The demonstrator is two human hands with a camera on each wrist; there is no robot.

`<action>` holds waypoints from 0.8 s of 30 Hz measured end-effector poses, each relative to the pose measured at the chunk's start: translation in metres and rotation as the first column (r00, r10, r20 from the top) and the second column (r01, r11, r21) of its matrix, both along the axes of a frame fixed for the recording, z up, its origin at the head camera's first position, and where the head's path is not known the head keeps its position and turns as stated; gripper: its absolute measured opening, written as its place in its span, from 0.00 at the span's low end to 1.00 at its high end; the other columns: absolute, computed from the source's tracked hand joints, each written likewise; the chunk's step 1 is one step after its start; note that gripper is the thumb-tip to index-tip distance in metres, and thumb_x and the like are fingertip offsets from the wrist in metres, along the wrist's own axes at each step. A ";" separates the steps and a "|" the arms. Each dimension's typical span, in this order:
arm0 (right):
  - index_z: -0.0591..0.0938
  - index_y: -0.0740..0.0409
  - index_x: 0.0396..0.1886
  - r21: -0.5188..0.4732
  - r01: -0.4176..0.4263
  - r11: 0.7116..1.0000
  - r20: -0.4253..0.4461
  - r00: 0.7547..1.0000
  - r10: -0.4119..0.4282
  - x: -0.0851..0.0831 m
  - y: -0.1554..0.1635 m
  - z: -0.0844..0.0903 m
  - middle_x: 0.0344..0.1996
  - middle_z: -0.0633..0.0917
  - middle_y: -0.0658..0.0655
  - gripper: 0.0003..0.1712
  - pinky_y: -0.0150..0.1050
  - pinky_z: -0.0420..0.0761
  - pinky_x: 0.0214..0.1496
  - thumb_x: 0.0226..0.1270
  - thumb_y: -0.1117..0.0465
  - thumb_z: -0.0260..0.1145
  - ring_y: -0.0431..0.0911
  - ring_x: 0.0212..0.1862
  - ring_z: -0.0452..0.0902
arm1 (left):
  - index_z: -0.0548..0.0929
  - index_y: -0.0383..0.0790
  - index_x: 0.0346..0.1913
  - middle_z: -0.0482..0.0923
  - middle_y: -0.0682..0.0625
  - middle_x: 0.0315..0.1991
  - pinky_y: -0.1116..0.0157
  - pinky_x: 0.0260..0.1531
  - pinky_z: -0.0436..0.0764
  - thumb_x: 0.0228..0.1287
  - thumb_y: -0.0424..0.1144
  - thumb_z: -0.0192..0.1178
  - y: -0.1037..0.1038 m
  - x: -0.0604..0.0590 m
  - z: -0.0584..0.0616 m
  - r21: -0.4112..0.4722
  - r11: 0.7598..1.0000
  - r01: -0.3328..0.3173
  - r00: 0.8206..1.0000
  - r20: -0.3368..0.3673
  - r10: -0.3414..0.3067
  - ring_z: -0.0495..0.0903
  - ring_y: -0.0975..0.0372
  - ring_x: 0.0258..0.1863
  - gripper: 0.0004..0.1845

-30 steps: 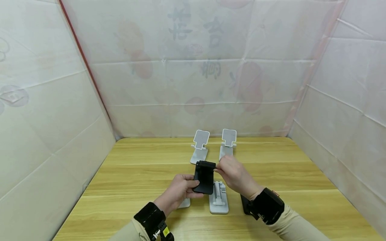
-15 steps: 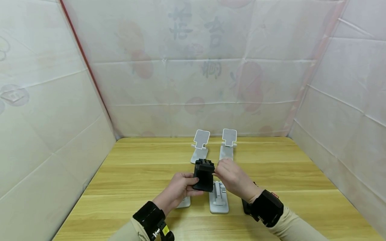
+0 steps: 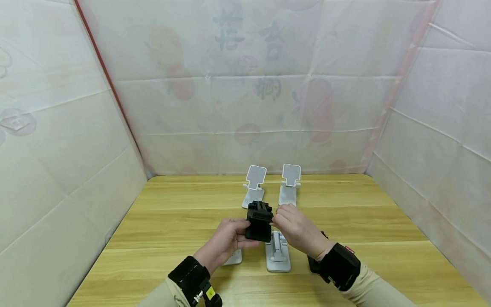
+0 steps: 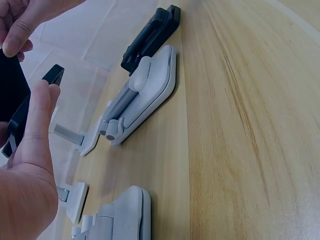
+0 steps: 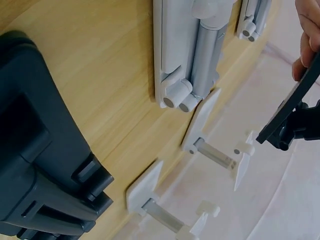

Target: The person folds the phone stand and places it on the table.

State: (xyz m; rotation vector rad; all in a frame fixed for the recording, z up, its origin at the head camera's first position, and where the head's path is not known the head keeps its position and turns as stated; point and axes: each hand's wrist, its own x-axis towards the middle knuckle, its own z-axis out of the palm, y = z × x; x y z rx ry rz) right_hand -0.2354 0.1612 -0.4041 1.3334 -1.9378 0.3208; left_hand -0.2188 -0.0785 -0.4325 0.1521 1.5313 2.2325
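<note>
A black folding phone stand (image 3: pixel 258 228) is held in the air over the table's middle. My left hand (image 3: pixel 226 238) grips its left side, thumb on top and fingers beneath. My right hand (image 3: pixel 297 228) pinches its right edge near the hinge; in the left wrist view, the right hand's thumb and fingers (image 4: pixel 20 35) hold a black plate. The stand's arm juts up at its far end. Right below it lies a folded white phone stand (image 3: pixel 278 256). In the right wrist view, the left hand (image 5: pixel 310 37) shows at the black stand's edge.
Two unfolded white stands (image 3: pixel 255 177) (image 3: pixel 291 175) stand at the back of the wooden table (image 3: pixel 184 204). Another folded white stand (image 3: pixel 235 258) is partly hidden by the left hand. A folded black stand (image 5: pixel 45 150) lies beneath the right wrist. Cloth walls (image 3: pixel 245 106) enclose the table.
The held stand's upper part has tilted toward me, and its arm now shows at the far end. My right hand has moved slightly down with it; the left hand has barely shifted.
</note>
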 end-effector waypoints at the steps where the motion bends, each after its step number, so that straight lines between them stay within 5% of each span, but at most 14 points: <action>1: 0.75 0.58 0.31 -0.002 -0.005 1.000 -0.006 1.000 0.005 0.000 0.000 0.000 0.28 0.74 0.48 0.15 0.34 0.74 0.34 0.83 0.62 0.53 0.43 0.34 0.72 | 0.73 0.19 0.64 0.83 0.28 0.52 0.57 0.46 0.89 0.75 0.34 0.50 0.000 0.000 0.000 0.005 1.000 0.001 1.000 0.004 -0.001 0.88 0.45 0.48 0.23; 11: 0.75 0.58 0.29 -0.001 -0.023 1.000 -0.035 0.999 0.023 0.001 0.000 -0.003 0.27 0.74 0.48 0.18 0.35 0.74 0.33 0.84 0.63 0.49 0.43 0.34 0.72 | 0.72 0.24 0.66 0.85 0.31 0.49 0.56 0.48 0.89 0.78 0.58 0.51 -0.001 0.001 0.003 0.024 1.000 0.012 1.000 0.017 -0.013 0.89 0.47 0.45 0.36; 15: 0.77 0.58 0.30 0.019 -0.017 1.000 -0.029 0.999 0.017 0.002 0.001 -0.004 0.27 0.75 0.48 0.17 0.35 0.76 0.36 0.83 0.65 0.49 0.43 0.36 0.74 | 0.74 0.27 0.68 0.84 0.30 0.51 0.58 0.47 0.89 0.75 0.57 0.56 -0.001 0.001 0.004 0.032 0.999 0.015 1.000 0.019 -0.015 0.89 0.47 0.46 0.36; 24: 0.79 0.57 0.32 0.074 0.006 0.997 0.015 1.000 -0.007 0.005 0.002 -0.009 0.30 0.78 0.48 0.05 0.35 0.77 0.39 0.67 0.69 0.66 0.43 0.37 0.74 | 0.72 0.26 0.69 0.84 0.30 0.51 0.59 0.47 0.89 0.78 0.50 0.54 -0.001 0.000 0.005 0.049 0.999 0.022 1.000 0.013 -0.023 0.89 0.49 0.45 0.31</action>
